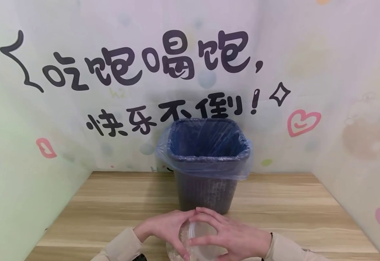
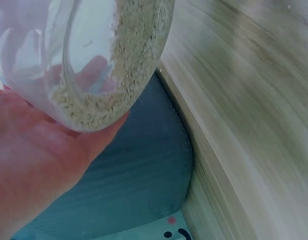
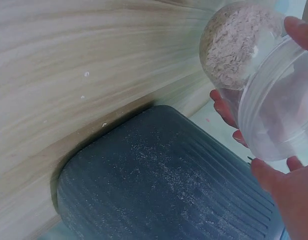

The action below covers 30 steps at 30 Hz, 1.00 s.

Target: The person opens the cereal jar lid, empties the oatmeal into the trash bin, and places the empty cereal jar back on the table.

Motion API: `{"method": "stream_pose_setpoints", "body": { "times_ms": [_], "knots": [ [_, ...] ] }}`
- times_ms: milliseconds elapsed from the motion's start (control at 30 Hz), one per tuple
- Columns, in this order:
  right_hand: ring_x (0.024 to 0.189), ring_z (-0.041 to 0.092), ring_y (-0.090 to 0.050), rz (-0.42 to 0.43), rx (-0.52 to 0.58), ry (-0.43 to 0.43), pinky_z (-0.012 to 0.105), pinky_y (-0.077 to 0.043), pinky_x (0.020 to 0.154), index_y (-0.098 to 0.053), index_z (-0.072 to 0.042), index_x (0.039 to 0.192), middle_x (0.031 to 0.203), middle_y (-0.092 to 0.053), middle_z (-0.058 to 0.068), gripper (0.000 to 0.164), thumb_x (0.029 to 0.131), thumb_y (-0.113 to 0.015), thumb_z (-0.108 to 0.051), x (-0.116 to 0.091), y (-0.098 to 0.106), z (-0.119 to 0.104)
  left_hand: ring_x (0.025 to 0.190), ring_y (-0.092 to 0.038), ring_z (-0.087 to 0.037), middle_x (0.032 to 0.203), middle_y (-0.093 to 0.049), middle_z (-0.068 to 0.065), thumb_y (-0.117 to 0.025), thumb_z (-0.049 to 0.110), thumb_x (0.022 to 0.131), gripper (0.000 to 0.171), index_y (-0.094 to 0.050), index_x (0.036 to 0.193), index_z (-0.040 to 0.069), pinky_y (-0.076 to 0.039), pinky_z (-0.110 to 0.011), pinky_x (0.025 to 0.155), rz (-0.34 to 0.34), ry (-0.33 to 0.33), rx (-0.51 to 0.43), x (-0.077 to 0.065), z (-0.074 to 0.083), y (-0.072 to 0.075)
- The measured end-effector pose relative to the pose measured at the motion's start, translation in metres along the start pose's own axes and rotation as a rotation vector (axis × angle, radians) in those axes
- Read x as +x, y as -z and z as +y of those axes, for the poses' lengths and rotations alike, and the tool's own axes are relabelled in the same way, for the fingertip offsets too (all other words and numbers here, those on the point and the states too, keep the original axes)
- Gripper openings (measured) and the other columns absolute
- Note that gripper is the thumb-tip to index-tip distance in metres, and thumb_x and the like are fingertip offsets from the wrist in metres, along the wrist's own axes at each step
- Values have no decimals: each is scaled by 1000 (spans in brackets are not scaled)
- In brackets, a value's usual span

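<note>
The left hand (image 1: 168,229) curls around a clear jar (image 3: 238,47), which is tilted and contains pale flakes (image 2: 141,45). The right hand (image 1: 240,237) grips by its rim the translucent lid (image 3: 281,112), at the mouth of the jar. Jar and lid are between the two hands, on the near side of a dark bin (image 1: 206,194). The bin, lined with a blue bag (image 1: 212,169), stands on the wooden desk (image 1: 128,203), before black writing (image 1: 176,54).

Lined bin (image 1: 206,194), lettered backdrop (image 1: 62,112)
A blue bag (image 1: 209,169) overhangs the bin's rim; it stands on the wooden counter (image 1: 121,203); black lettering (image 1: 178,56) spreads at its 11 o'clock; a pink heart (image 1: 302,123) sits at its 2 o'clock.
</note>
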State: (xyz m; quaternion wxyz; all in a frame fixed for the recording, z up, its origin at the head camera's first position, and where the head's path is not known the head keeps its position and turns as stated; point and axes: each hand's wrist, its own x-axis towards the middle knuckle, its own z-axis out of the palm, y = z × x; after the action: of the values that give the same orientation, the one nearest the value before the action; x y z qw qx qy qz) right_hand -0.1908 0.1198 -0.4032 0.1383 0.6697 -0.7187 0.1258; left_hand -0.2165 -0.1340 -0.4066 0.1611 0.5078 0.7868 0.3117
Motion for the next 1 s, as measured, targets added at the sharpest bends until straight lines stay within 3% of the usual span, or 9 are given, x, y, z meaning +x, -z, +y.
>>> {"method": "stream_pose_setpoints", "body": {
  "times_ms": [133,267,400,500,667,800,1000],
  "knots": [
    [138,42,-19,52,40,-98,51,-39,101,-31,-13,150,153,-18,19,96,75,-80,-46,-4,-2,-1,105,-54,-3,122,-58,2,-90,29,66,87,-42,137,12,-44,-21,89,85,7,26,1,1,-3],
    [137,37,-23,114,214,-269,46,-43,97,-20,-5,152,153,-14,23,106,76,-77,-52,-6,-5,-2,103,-55,-4,118,-60,1,-91,34,64,86,-45,133,11,-45,-21,87,189,48,73,3,4,-6],
    [133,30,-33,137,351,-441,41,-45,94,-16,-11,155,152,-17,15,104,79,-78,-44,-5,-7,-6,103,-55,-6,118,-60,-3,-90,36,63,88,-45,134,9,-45,-22,87,255,79,111,6,6,-9],
    [129,27,-40,160,360,-500,39,-45,94,-20,-14,154,148,-24,8,95,82,-77,-39,-3,-9,-8,102,-55,-7,117,-60,-4,-90,39,62,91,-45,134,7,-46,-21,87,282,83,152,9,7,-12],
    [124,24,-44,199,288,-478,37,-47,91,-29,-15,151,143,-30,6,85,84,-76,-37,1,-10,-7,100,-56,-6,114,-60,-4,-91,39,60,90,-47,131,7,-46,-20,86,295,92,162,9,6,-13],
    [129,23,-38,168,327,-459,38,-45,94,-30,-18,151,146,-29,8,88,80,-80,-35,-2,-7,-3,105,-55,-7,119,-59,-4,-91,36,62,86,-47,131,9,-45,-22,88,271,79,120,9,5,-11],
    [133,27,-34,150,284,-313,38,-41,99,-34,-14,147,146,-29,12,94,72,-85,-38,-7,-4,4,105,-54,-4,120,-58,2,-90,35,64,82,-47,129,11,-44,-20,88,213,58,91,10,6,-8]
  ]
}}
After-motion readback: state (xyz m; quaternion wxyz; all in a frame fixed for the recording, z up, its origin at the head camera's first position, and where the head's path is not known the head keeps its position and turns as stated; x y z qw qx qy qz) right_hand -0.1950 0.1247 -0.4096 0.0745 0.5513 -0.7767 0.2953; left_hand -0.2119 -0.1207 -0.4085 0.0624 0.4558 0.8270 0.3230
